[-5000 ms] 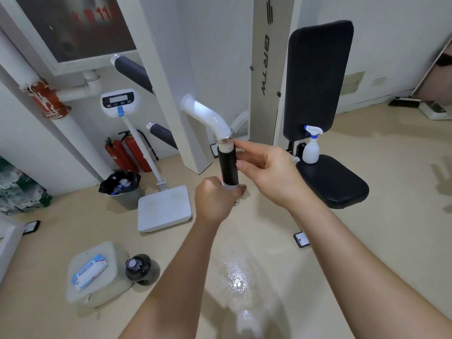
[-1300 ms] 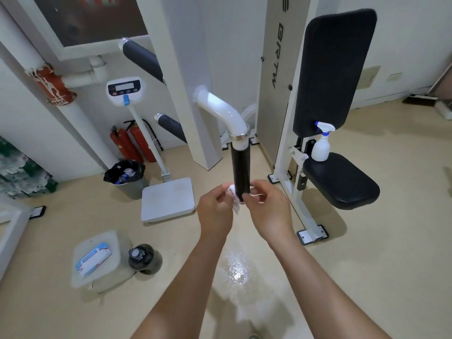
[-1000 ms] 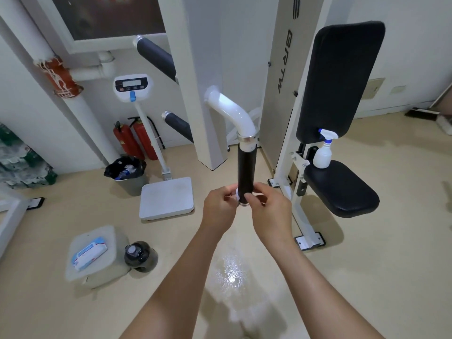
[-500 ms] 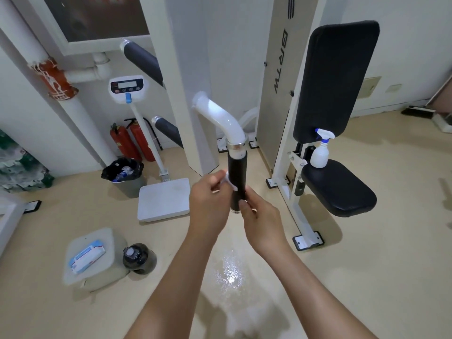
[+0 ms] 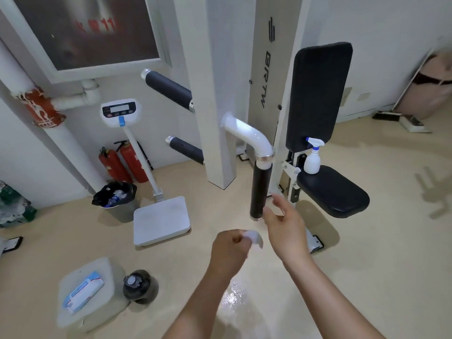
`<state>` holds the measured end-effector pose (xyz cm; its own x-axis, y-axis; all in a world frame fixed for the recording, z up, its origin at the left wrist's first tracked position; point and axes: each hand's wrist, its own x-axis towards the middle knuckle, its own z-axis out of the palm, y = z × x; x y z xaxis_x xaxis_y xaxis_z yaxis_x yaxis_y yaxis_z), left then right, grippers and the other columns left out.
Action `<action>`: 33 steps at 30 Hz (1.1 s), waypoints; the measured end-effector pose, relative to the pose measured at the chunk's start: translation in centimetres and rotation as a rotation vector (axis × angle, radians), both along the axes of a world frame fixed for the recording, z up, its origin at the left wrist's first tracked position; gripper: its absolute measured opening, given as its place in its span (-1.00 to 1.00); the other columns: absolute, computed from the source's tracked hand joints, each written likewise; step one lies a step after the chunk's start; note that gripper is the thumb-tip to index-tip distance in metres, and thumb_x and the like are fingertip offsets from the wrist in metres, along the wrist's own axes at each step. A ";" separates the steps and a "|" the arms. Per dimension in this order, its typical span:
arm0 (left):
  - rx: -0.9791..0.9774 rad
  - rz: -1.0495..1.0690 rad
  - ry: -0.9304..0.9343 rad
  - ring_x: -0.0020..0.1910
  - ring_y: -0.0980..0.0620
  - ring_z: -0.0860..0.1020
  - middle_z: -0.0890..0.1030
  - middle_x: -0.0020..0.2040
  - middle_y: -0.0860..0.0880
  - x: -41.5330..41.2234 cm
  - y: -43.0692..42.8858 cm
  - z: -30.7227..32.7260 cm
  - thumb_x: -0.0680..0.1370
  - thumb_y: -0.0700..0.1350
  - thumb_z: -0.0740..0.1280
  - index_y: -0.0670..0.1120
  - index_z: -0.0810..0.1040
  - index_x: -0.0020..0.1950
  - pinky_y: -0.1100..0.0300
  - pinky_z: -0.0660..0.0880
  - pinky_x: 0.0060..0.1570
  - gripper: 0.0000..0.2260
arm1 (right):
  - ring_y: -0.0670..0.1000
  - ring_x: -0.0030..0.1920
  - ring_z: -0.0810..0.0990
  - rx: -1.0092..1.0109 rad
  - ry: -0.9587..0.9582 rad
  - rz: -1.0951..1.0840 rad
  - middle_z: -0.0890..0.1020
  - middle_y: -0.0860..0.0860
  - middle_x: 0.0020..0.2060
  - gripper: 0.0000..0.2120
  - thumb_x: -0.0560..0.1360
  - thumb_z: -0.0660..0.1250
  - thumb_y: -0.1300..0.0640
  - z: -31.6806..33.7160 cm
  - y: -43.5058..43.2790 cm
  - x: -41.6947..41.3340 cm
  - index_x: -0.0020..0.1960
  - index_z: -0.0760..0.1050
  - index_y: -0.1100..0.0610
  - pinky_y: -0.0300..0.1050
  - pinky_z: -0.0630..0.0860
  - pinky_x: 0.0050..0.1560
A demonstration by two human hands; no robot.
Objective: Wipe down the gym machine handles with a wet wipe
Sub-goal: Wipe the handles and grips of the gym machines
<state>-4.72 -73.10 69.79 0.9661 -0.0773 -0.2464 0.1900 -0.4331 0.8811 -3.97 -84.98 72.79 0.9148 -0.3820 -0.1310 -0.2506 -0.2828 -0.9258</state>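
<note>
Both hands off the grip (image 5: 260, 190) now, where half a second ago both closed around its lower end. Left hand (image 5: 230, 250) dropped below and left of it, fisted on the wipe (image 5: 253, 237), a white wad poking out past the knuckles. Right hand (image 5: 283, 223) drawn back just beside the grip's bottom end, fingers (image 5: 277, 200) loose and spread, holding nothing, not touching the black sleeve as far as can be told.

Probably marks the end of this handle's wipe-down: sleeve worked top to bottom, wipe carried clear. Grip hanging upright under the white elbow tube (image 5: 247, 133), above and slightly right of the wipe, a clear gap between them.

Two more black handles (image 5: 168, 88) sticking out left of the white post (image 5: 210, 94), well apart from both hands; likely the next to do. Wipe pack (image 5: 82, 292) on the floor at lower left if a fresh one is wanted. Bin (image 5: 116, 198) near the scale (image 5: 161, 220) for the used one.
</note>
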 end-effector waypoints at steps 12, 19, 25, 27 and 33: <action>-0.485 -0.141 -0.003 -0.31 0.06 0.56 0.63 -0.26 -0.05 -2.1 15.4 8.3 0.56 -0.12 0.31 -0.10 0.65 -0.13 0.27 0.50 -0.31 -0.85 | -0.16 -0.24 0.60 0.353 -0.098 -0.010 0.69 -0.08 -0.25 -0.89 0.48 0.38 0.14 6.5 14.2 -6.8 -0.13 0.68 0.01 -0.27 0.49 -0.21; -0.489 -0.140 -0.154 -0.18 0.02 0.64 0.71 -0.18 -0.05 -1.9 21.3 10.2 0.47 -0.06 0.44 -0.05 0.69 -0.13 0.26 0.54 -0.17 -0.92 | -0.11 -0.22 0.58 0.508 -0.173 -0.049 0.64 -0.02 -0.28 -0.92 0.48 0.38 0.19 7.7 20.3 -6.9 -0.18 0.63 0.09 -0.15 0.47 -0.16; -0.489 -0.033 -0.179 -0.26 0.11 0.60 0.69 -0.25 -0.01 0.1 23.5 10.1 0.52 -0.16 0.37 -0.03 0.68 -0.20 0.30 0.50 -0.25 -0.86 | 0.01 -0.25 0.61 0.656 -0.196 -0.107 0.64 0.13 -0.23 -0.81 0.61 0.18 0.18 8.0 22.8 -5.1 -0.11 0.50 0.22 -0.16 0.55 -0.32; -0.532 -0.007 -0.155 -0.24 0.05 0.61 0.70 -0.22 -0.07 1.0 23.9 10.2 0.52 -0.16 0.36 -0.04 0.68 -0.18 0.20 0.52 -0.22 -0.87 | 0.02 -0.29 0.60 0.653 -0.204 -0.119 0.63 0.17 -0.24 -0.80 0.62 0.16 0.17 7.7 23.5 -3.9 -0.04 0.46 0.29 -0.17 0.53 -0.36; -0.665 -0.075 0.012 -0.36 -0.05 0.55 0.62 -0.32 -0.13 5.5 25.3 10.9 0.55 -0.28 0.23 -0.04 0.63 -0.17 0.14 0.46 -0.30 -0.76 | 0.06 -0.28 0.59 0.741 -0.196 0.130 0.65 0.18 -0.20 -0.76 0.40 0.45 0.24 7.4 23.3 -0.2 0.02 0.56 0.31 -0.16 0.52 -0.33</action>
<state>0.80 -47.84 80.71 0.9497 -0.2831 -0.1339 0.1922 0.1892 0.9629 -4.13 -61.63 80.18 0.9791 -0.1461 -0.1413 -0.0698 0.4112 -0.9089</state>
